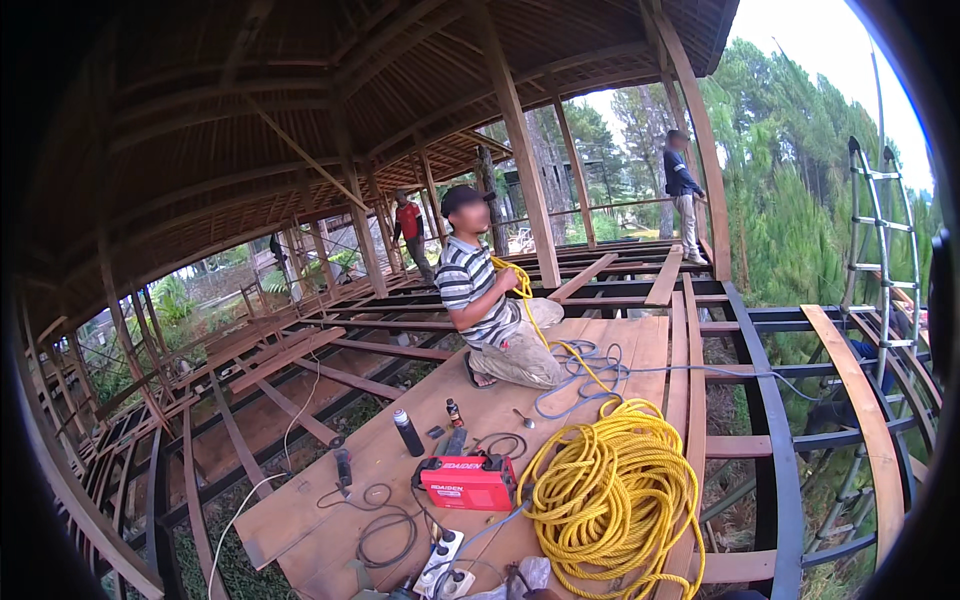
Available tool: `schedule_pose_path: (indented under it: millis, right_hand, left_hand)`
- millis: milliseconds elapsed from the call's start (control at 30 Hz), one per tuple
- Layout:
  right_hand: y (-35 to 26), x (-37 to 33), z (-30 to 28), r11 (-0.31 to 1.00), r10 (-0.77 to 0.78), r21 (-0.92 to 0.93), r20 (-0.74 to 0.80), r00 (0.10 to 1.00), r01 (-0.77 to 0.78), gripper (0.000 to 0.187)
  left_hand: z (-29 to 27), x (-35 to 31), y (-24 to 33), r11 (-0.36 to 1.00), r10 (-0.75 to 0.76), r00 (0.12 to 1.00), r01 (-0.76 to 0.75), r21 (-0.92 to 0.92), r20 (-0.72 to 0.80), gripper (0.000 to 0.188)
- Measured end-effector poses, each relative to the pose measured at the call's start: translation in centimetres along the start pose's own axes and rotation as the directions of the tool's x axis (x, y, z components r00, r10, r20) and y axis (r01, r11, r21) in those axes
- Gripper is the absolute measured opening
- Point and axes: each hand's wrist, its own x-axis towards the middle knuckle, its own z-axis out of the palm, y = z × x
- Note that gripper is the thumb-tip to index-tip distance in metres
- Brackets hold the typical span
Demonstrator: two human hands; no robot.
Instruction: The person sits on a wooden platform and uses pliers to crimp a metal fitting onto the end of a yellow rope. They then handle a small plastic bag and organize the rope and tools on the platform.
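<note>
Neither of my hands shows in the head view; only small dark shapes I cannot make out touch its lower edge. Closest in front of me lies a big loose coil of yellow rope [615,490] on the wooden boards [400,480]. Left of it stands a red box-shaped machine [465,483] with a handle. A white power strip [440,560] with plugs in it lies nearer to me. Beyond the coil, a person in a striped shirt [480,290] sits on the boards, holding yellow rope at the chest. A blue-grey cable [590,370] is heaped beside that person.
A dark flask [407,433], a small bottle [454,412] and a corded power tool [343,467] stand or lie at left. Open gaps show between dark floor beams [755,420]. A ladder [880,250] rises at right. Two other people [682,190] stand farther off.
</note>
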Motion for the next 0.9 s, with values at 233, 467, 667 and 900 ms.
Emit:
schedule_pose_path:
  millis: [233, 467, 667, 900]
  right_hand:
    - [-15.9, -0.3, 9.2, 0.995, 0.094, 0.043, -0.59, 0.802, -0.085, 0.021]
    - [-37.6, -0.4, 2.2, 0.924, -0.184, 0.146, -0.641, 0.745, 0.353, 0.043]
    - [-57.3, -7.6, -1.7, 0.767, -0.589, -0.032, -0.43, 0.684, 0.64, 0.055]
    - [-59.9, -23.1, -11.4, 0.209, -0.429, 0.822, -0.41, 0.805, 0.53, 0.032]
  left_hand:
    - [-1.4, 0.7, -1.4, 0.998, 0.038, 0.984, -0.029, 0.05, -0.173, 0.027]
    - [0.4, 5.8, -3.6, 0.992, 0.002, 0.999, 0.005, -0.128, 0.05, 0.021]
    - [2.6, 5.8, -0.9, 0.993, -0.071, 0.988, 0.083, -0.085, 0.139, 0.022]
    - [10.3, 6.2, -1.4, 0.983, -0.032, 0.98, 0.066, -0.172, 0.195, 0.016]
